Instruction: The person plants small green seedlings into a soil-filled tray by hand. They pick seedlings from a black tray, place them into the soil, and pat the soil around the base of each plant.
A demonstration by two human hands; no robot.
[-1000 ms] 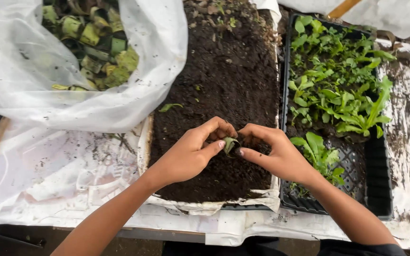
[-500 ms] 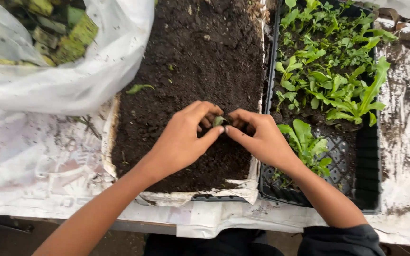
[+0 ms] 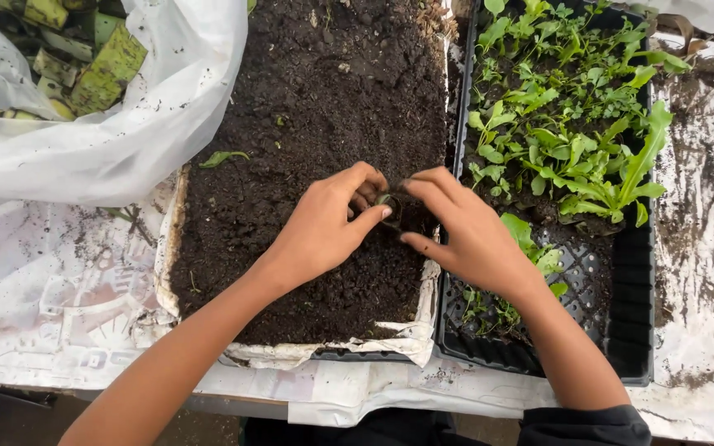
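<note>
A paper-lined tray [image 3: 177,248] is holding dark soil [image 3: 307,124], a black mesh tray [image 3: 621,330] beside it is carrying green seedlings [image 3: 572,140], and a white plastic bag [image 3: 126,140] is holding green cut pieces [image 3: 105,70]. The left hand [image 3: 324,227] and right hand [image 3: 464,231] are pinching a small green seedling [image 3: 387,201] between their fingertips over the soil, each grip nearly closed on it. Its direction and long axis are too hidden to tell.

Table [image 3: 704,272], white sheeting: soil tray [image 3: 177,248], seedling tray [image 3: 638,330], bag [image 3: 126,140].
</note>
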